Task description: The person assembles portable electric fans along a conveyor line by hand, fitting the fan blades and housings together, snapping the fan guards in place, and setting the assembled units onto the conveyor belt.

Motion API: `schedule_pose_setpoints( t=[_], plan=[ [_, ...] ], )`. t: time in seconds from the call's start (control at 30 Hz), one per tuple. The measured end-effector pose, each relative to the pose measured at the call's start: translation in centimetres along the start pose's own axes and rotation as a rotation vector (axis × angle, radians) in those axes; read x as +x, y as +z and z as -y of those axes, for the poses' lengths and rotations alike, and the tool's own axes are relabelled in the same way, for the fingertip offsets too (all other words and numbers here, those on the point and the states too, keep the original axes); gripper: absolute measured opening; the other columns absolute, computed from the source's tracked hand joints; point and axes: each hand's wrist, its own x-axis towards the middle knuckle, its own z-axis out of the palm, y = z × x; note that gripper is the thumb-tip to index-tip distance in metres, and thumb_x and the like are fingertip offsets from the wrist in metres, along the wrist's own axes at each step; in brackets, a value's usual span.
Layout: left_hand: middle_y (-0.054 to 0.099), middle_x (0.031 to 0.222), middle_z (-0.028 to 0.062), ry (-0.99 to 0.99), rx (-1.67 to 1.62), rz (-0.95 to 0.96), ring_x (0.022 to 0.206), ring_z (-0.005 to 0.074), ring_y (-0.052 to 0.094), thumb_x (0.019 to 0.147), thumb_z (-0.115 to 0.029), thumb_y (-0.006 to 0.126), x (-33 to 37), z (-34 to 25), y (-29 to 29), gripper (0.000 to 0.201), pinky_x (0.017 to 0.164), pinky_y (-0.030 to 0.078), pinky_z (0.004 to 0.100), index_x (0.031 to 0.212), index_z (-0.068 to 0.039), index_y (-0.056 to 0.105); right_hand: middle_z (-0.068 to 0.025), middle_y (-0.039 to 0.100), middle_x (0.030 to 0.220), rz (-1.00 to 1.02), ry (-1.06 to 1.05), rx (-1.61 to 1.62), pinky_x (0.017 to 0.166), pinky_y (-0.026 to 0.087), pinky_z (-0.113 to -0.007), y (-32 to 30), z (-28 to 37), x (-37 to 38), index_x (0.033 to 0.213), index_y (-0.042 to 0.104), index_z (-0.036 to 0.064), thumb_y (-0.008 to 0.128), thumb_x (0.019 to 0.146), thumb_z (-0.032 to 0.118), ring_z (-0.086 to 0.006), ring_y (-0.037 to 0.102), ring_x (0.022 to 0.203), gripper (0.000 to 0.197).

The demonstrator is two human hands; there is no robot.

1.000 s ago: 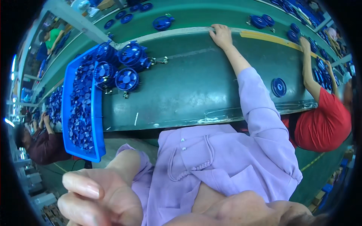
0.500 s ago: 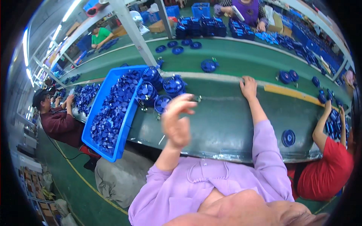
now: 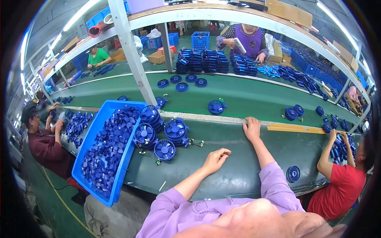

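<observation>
My left hand (image 3: 216,159) rests on the dark green worktable (image 3: 190,180), its fingers loosely bent to the right and nothing visible in them. Farther right, my right hand (image 3: 252,129) lies with fingers outstretched at the table's far edge, beside a yellow strip (image 3: 295,129). Left of my left hand stand several stacks of blue fan housings (image 3: 176,130) with bladed wheels inside; small green circuit boards (image 3: 201,143) hang from wires beside them. A round blue slotted cover (image 3: 293,173) lies on the table to the right of my right forearm.
A blue bin (image 3: 116,190) full of small blue fan blades stands at the left. Beyond the table runs a green conveyor belt (image 3: 246,103) carrying blue rings (image 3: 182,87) and a fan housing (image 3: 216,106). A metal post (image 3: 133,51) rises behind the bin. Co-workers sit at both sides and opposite.
My left hand has come down from its raised position, moving right onto the table. My right hand stays at the far edge. The view has tilted up.
</observation>
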Motion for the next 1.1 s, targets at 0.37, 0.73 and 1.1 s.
schedule_pose_setpoints(
  t=[0.37,0.73,1.1],
  plan=[
    [0.068,0.093,0.0135,-0.01,-0.136,-0.084,0.086,0.0279,0.068,0.087,-0.01,0.055,0.2,0.3,-0.5,0.019,0.075,0.053,0.0367,0.104,-0.003,0.059,-0.0264,0.043,0.137,0.237,-0.133,0.21,0.105,0.036,-0.047,4.8,4.6,8.1,0.131,0.05,0.0106,0.072,0.079,0.032,-0.0426,0.042,0.125,0.061],
    [0.069,0.096,0.0125,0.057,-0.134,-0.071,0.088,0.0284,0.068,0.089,-0.009,0.054,0.2,0.7,-0.4,0.017,0.074,0.053,0.0385,0.104,-0.004,0.059,-0.0226,0.049,0.132,0.223,-0.2,0.082,0.099,0.041,-0.05,11.5,10.1,12.2,0.125,0.058,0.0142,0.08,0.068,0.038,-0.0416,0.045,0.119,0.066],
    [0.063,0.082,0.0223,0.002,-0.041,-0.094,0.082,0.0421,0.06,0.077,-0.009,0.055,0.1,2.0,0.9,0.016,0.072,0.048,0.0489,0.087,0.001,0.06,-0.0223,0.043,0.137,0.365,-0.559,0.345,0.105,0.036,-0.048,16.9,27.9,18.0,0.13,0.054,0.0149,0.081,0.067,0.035,-0.042,0.039,0.126,0.071]
  ],
)
